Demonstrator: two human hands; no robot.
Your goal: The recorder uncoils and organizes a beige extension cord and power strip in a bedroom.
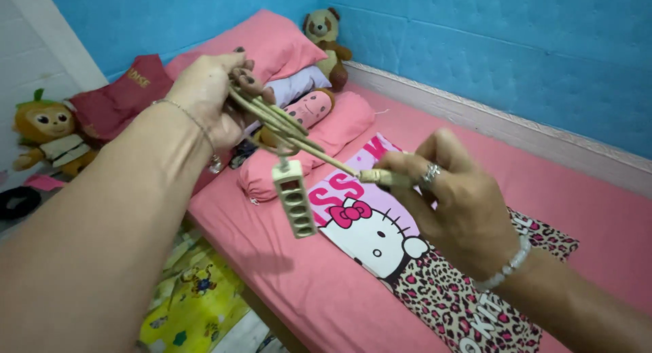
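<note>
My left hand (207,95) is raised above the pink bed and grips a bundle of coiled beige cable (282,125). A beige power strip (295,200) with several sockets hangs from that bundle, dangling over the mattress. My right hand (455,197) pinches the plug end of the cable (377,177) between thumb and fingers, so one strand runs taut between the two hands. A ring and a beaded bracelet sit on my right hand, a thin bracelet on my left wrist.
The bed (285,271) has a pink sheet and a cartoon-cat blanket with leopard print (435,278). Pink pillows (278,44) and a bolster (319,139) lie at the head. A teddy bear (326,37) sits in the blue corner, a monkey plush (47,136) on the left. A colourful mat (193,302) covers the floor.
</note>
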